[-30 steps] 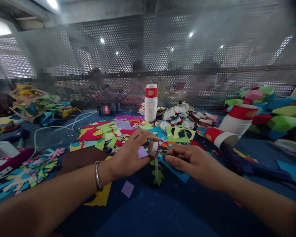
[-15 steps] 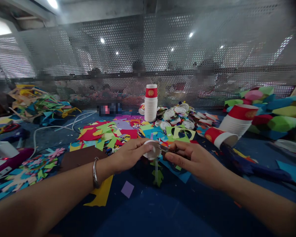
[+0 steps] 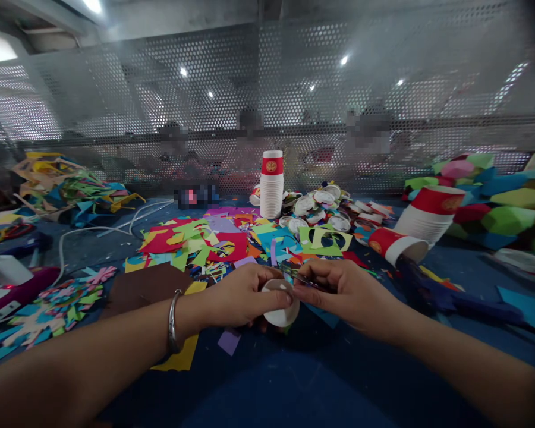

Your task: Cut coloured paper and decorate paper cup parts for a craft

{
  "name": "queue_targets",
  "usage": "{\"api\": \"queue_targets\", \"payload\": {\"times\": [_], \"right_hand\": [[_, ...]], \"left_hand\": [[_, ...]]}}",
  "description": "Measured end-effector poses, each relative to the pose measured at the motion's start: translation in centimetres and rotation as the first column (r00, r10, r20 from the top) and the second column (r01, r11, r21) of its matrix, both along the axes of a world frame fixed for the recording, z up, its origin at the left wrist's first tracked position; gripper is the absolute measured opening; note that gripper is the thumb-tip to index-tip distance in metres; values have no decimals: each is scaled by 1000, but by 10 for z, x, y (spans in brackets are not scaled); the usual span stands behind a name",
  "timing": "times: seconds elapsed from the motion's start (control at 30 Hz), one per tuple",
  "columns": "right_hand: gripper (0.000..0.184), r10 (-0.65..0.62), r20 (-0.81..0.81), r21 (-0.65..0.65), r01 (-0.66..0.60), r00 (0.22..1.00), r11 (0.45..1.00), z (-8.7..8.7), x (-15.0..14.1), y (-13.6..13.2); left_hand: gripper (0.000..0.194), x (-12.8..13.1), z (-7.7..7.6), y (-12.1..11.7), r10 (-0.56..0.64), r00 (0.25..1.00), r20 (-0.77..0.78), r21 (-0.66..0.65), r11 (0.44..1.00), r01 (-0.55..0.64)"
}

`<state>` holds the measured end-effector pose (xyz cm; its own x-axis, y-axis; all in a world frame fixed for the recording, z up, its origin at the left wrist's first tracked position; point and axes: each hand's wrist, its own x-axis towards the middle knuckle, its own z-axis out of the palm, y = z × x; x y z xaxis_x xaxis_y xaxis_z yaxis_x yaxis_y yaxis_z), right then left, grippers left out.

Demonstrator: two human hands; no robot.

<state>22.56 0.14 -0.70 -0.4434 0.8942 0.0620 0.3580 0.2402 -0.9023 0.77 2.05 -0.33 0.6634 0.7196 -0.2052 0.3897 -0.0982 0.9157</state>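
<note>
My left hand [image 3: 243, 295] is closed on a small round white paper cup base [image 3: 280, 310], thumb across its face. The open-looking round side is turned toward me. Pinched in my right hand [image 3: 339, 289] is a slim metal tool with narrow tips [image 3: 298, 274], pointing left just above the base's rim. Its handle is mostly hidden by my fingers, so its exact kind is unclear. My right fingertips are right beside the base's edge. Under and behind both hands lie coloured paper scraps [image 3: 191, 241].
A stack of paper cups [image 3: 271, 196] stands at the back, beside a heap of white discs [image 3: 323, 205]. On the right are a leaning cup stack [image 3: 428, 217], a lying cup [image 3: 395, 245] and a dark blue glue gun [image 3: 455, 300]. A power strip [image 3: 27, 291] sits left.
The white base has come down and toward me, tilted so its face shows rounder. My left hand moved down with it. The metal tool now sits above the rim, at its upper right.
</note>
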Motion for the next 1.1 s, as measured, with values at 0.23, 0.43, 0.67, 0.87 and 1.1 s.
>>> {"api": "queue_targets", "payload": {"times": [0.23,0.43,0.67,0.87,1.1], "right_hand": [[38,50,-60,-101,-56,997,993,-2,1,2],[36,121,-127,-152,-140,985,978,-2,2,2],[34,197,-215,-162,-233,957,959,4,1,-2],[33,239,-178,-131,-264,954,956,9,6,-3],[32,79,-111,32,-75,991,997,6,4,-2]], "left_hand": [[25,0,1,-1,-54,997,56,-87,994,59],[32,-1,-2,3,-109,988,108,-151,981,125],[27,-3,-1,-2,-214,973,90,100,974,205],[23,-3,1,-7,-283,959,4,575,785,230],[17,1,-5,-1,-65,978,196,428,904,-26]]}}
